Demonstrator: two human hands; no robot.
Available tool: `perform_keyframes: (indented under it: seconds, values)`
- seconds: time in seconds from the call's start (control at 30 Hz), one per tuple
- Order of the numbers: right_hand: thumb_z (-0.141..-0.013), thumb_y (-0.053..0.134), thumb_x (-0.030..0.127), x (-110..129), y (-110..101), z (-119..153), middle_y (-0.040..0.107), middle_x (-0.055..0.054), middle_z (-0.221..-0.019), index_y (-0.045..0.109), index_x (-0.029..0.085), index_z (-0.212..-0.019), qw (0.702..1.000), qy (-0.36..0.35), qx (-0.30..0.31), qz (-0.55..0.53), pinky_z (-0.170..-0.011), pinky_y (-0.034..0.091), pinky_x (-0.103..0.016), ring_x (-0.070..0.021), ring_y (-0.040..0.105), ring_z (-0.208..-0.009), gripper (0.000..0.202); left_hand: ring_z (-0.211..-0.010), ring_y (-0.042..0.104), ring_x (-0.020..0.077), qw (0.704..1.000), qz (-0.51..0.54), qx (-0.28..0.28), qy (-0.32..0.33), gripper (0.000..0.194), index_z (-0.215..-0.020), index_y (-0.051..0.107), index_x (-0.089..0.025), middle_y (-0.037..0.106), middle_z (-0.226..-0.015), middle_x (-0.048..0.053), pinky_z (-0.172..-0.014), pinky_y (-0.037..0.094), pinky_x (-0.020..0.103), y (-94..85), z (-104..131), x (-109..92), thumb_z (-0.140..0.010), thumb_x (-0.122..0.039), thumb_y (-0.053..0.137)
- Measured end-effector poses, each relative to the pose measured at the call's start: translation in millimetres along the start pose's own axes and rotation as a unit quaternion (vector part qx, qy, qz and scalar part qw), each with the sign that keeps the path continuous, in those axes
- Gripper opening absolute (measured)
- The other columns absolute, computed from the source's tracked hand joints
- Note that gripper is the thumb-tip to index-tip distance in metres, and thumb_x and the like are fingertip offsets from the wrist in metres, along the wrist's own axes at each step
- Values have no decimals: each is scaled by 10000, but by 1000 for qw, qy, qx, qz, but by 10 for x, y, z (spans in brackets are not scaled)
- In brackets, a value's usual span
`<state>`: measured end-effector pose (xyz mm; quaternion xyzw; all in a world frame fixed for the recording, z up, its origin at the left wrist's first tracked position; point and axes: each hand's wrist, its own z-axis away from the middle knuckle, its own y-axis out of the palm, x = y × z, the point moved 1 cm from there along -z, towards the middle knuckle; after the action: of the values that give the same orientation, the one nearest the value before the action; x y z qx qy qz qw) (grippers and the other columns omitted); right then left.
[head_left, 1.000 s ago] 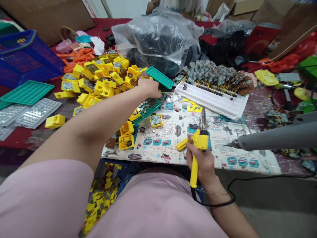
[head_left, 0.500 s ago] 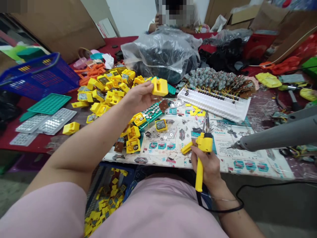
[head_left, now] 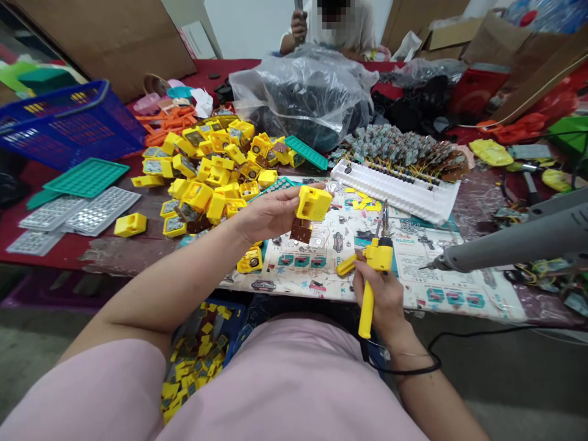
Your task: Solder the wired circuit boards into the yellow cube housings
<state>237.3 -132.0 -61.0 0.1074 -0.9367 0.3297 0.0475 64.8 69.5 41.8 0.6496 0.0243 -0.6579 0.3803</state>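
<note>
My left hand point(head_left: 275, 213) holds a yellow plastic housing point(head_left: 314, 203) above the printed sheet, and a brown piece point(head_left: 301, 231) hangs below it. My right hand point(head_left: 380, 293) is wrapped round a yellow soldering gun point(head_left: 377, 254), its metal tip pointing away from me. Left of my left hand lies a heap of yellow housings point(head_left: 215, 165), some with grey or round parts inside. One more housing point(head_left: 250, 260) sits near the front edge, below my left wrist. Small yellow pieces point(head_left: 362, 201) lie beyond the gun's tip.
A grey tool with a pointed tip point(head_left: 505, 242) reaches in from the right. Behind are a white rack point(head_left: 395, 195) with wired parts and a large plastic bag point(head_left: 303, 98). At left stands a blue basket point(head_left: 68, 131). A person point(head_left: 340, 30) is across the table.
My left hand has moved right and nearer with the yellow housing, and the brown piece now shows below it. The housings by the sheet's left side have shifted. My right hand still grips the gun.
</note>
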Motion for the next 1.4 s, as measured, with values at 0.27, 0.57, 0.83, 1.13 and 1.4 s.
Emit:
perform_keyframes:
  seconds: [0.27,0.57,0.83,1.13,1.4]
  values:
    - [-842,666,62,-5,-3,7,768,-79,-1045,619,223,-1198,1000,1,2,16,-726,619,-342,-244,748,-890,393,-1146,678,239,997,-10,75,16,388,-1170,724,-222,687,-1323,77,-927,561,351,-121,69,125,-789,-280,771]
    - [-834,661,43,-21,11,20,765,-74,-1120,623,225,-1231,1000,3,7,13,-716,612,-353,-236,746,-838,438,-1158,670,270,985,-170,36,-6,739,-1491,449,-241,667,-1304,127,-886,578,396,-75,246,123,-804,-372,691]
    - [-858,623,79,74,-55,-147,742,-88,-1195,525,228,-1296,997,3,48,-63,-923,585,-442,-256,738,-1029,473,-1127,642,345,647,-759,-80,-2,620,-1483,468,-244,551,-1354,178,-905,533,469,164,426,352,-942,-541,519]
    - [-893,697,234,267,48,-240,733,-98,-1164,501,239,-1245,996,-8,58,-66,-943,538,-396,-248,702,-1095,402,-1157,608,375,541,-832,-92,83,739,-1412,507,-110,630,-1293,213,-967,456,498,72,847,644,-849,-573,624]
    - [-968,572,431,466,398,-450,724,-77,-921,556,199,-1222,992,-16,126,22,-934,514,-414,-250,696,-860,345,-883,699,268,550,-818,-48,160,336,-1166,643,-128,737,-906,111,-868,512,426,-16,838,688,-900,-223,459]
